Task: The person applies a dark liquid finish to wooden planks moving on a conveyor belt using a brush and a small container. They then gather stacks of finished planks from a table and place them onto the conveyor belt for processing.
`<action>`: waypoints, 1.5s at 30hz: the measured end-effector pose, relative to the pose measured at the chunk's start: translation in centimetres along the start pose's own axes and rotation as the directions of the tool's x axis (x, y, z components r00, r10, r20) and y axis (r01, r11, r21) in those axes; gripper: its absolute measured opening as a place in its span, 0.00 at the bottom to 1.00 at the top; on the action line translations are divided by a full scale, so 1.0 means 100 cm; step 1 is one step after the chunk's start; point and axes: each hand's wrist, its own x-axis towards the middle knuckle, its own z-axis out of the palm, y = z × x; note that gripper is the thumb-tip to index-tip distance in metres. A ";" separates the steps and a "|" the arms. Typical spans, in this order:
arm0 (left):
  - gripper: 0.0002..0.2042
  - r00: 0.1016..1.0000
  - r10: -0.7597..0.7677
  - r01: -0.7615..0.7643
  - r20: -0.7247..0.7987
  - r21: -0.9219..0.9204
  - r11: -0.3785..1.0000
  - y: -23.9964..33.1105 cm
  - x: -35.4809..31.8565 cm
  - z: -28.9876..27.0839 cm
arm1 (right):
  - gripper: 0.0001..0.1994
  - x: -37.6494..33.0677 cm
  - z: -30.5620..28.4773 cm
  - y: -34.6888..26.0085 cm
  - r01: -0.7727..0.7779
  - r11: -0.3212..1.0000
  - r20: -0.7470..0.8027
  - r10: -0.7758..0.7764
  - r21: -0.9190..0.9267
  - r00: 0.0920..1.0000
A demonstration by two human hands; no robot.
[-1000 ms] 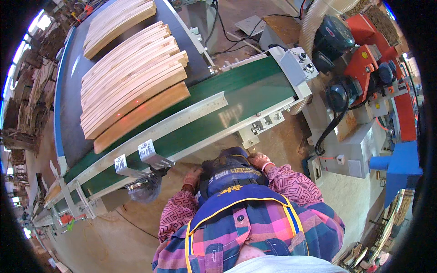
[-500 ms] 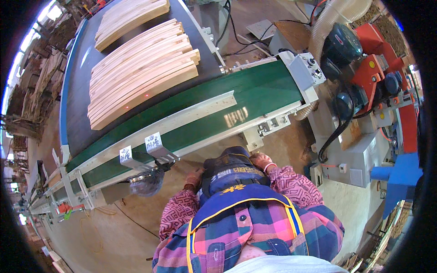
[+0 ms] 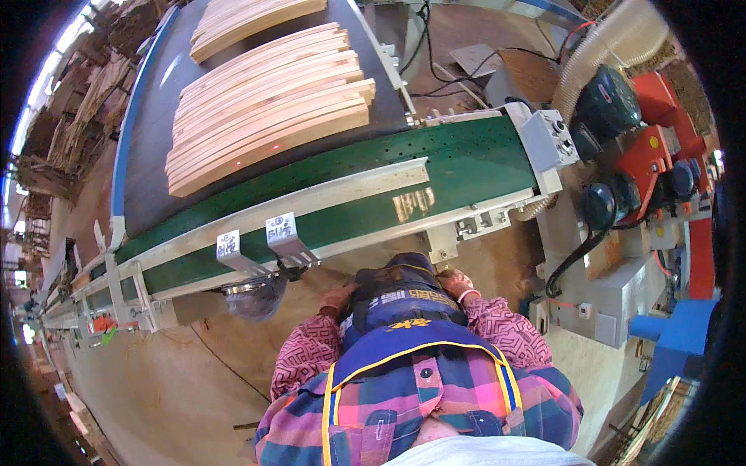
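Observation:
My left hand (image 3: 336, 298) hangs at the left side of the dark blue apron (image 3: 404, 301), close against the cloth; its fingers are mostly hidden. On the apron's other side is my right hand (image 3: 457, 284), a light band at its wrist. Its fingers lie near the apron edge, too small to read as open or closed. No held thing shows at either hand. Ahead runs a green conveyor belt (image 3: 482, 161) with a metal guide rail (image 3: 365, 183). Beyond it, pale wooden strips (image 3: 268, 116) lie side by side on a dark belt (image 3: 388, 105), two red light dots on the nearest.
A second batch of strips (image 3: 252, 23) lies farther up. Two metal brackets (image 3: 289, 239) and a plastic-wrapped round part (image 3: 256, 299) stick out from the near conveyor edge. A control box (image 3: 553, 138), motors (image 3: 610, 101), a ribbed hose (image 3: 614, 46) and a blue duct (image 3: 684, 326) stand right.
The view has turned slightly, so the belts and strips sit higher and farther right in the picture. Both hands stay beside the apron.

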 end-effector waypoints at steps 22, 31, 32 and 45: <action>0.27 0.994 -0.048 0.022 -0.097 -0.251 0.968 0.002 0.012 0.012 | 0.18 0.051 0.031 0.064 0.346 0.885 0.039 -0.352 -0.311 0.935; 0.17 0.952 0.280 -0.265 -0.123 0.128 0.956 -0.014 0.012 0.016 | 0.21 0.063 0.047 0.076 0.408 0.867 -0.062 -0.442 -0.286 0.895; 0.17 0.980 0.186 -0.185 -0.064 0.021 0.982 -0.009 0.015 0.011 | 0.21 0.059 0.048 0.071 0.381 0.885 -0.072 -0.413 -0.267 0.908; 0.17 0.986 0.166 -0.166 -0.026 0.022 0.986 0.012 -0.003 -0.032 | 0.17 0.077 0.054 0.058 0.059 0.966 0.064 -0.044 -0.251 0.997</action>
